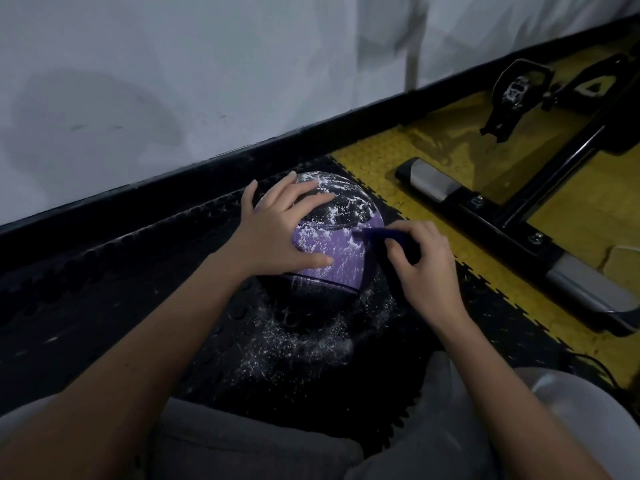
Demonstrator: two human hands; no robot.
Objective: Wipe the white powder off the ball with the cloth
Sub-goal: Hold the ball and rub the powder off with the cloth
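- The round purple-and-black ball [341,247], streaked with white powder [341,206], is seen resting on the black studded floor mat [104,289], close to the black skirting of the white wall [173,81].
- The ball is steadied from above by the left hand [280,230], laid flat with fingers spread wide.
- A dark blue cloth [391,239] is pinched in the right hand [422,268], fingers curled shut around it, and is pressed against the ball's right side.
- More powder is scattered over the mat just in front of the ball.
- Yellow floor tiles [433,150] and a black-and-silver metal frame [519,216] are noted to the right.
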